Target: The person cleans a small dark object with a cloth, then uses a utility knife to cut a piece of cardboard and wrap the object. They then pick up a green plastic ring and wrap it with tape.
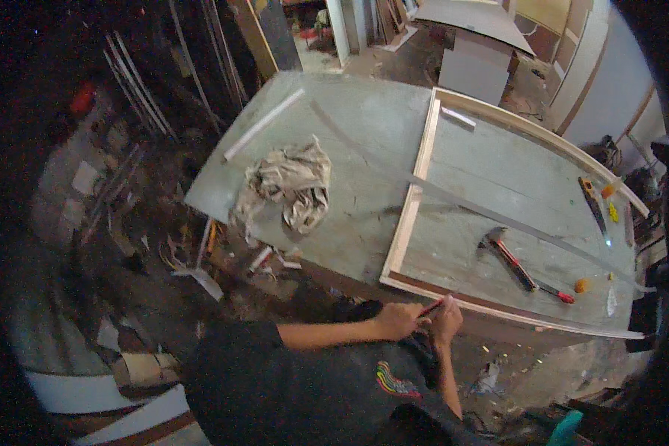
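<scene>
- Broad grey-green bench (383,111), top scuffed, filling the middle of the view.
- Pale wooden rectangular frame (403,241) lying flat on the bench's right half.
- Long, thin grey strip (490,210) running slantwise across the bench and over the frame's left rail.
- Crumpled beige cloth (293,182) on the bench's left half; straight white strip (264,125) beyond it, near the far left edge.
- Hammer with red-and-black handle (511,259) lying inside the frame.
- Left hand (395,322) at the near side of the bench, fingers curled closed about a slim reddish stick-like piece (431,306).
- Right hand (446,321) just beside it, fingers pinching the same piece near its other end. Piece sits by the frame's near left corner; small and blurred, exact kind uncertain.
- Small rounded orange object (581,285) inside the frame, right of the hammer.
</scene>
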`<state>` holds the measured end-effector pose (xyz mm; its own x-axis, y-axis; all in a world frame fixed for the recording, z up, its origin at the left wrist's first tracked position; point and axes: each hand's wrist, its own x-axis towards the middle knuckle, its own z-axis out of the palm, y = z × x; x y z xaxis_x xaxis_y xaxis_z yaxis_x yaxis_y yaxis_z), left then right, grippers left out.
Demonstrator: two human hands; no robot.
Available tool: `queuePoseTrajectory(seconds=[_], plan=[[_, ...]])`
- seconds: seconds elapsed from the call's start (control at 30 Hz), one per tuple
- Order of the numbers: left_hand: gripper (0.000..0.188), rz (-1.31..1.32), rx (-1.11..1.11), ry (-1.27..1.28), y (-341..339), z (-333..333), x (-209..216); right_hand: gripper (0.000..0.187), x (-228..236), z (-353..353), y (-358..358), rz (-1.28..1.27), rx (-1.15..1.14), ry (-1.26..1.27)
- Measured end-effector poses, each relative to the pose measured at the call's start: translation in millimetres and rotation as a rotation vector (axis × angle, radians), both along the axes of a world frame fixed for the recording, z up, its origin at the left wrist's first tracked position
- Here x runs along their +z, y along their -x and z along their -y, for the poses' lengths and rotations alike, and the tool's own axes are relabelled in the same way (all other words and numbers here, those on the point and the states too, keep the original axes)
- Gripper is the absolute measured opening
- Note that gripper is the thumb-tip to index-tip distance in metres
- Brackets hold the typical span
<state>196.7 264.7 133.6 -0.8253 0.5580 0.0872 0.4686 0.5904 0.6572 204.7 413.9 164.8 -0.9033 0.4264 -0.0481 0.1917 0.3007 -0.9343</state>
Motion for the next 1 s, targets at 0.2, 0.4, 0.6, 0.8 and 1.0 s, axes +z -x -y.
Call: queuePoseTrajectory(seconds=[0.2,0.4,0.6,0.8,1.0], plan=[[0.037,0.045,0.053,0.038,4.7,4.3,-9.6,0.055,-19.8,-17.6,0.2,0.19,0.19,-0.117],[0.036,0.102,0.014,-0.017,12.7,25.7,20.8,0.031,-25.4,13.7,6.6,0.129,0.104,0.194],[0.042,0.094,0.321,-0.128,52.5,105.1,22.9,0.021,5.9,58.6,13.4,0.0,0.072,0.517],[0.047,-0.487,0.761,0.366,146.3,266.9,-35.4,0.019,8.5,93.8,28.5,0.11,0.069,0.442],[0.025,0.139,0.692,-0.294,133.2,285.6,-45.0,0.024,11.7,133.3,31.8,0.258,0.222,0.353]])
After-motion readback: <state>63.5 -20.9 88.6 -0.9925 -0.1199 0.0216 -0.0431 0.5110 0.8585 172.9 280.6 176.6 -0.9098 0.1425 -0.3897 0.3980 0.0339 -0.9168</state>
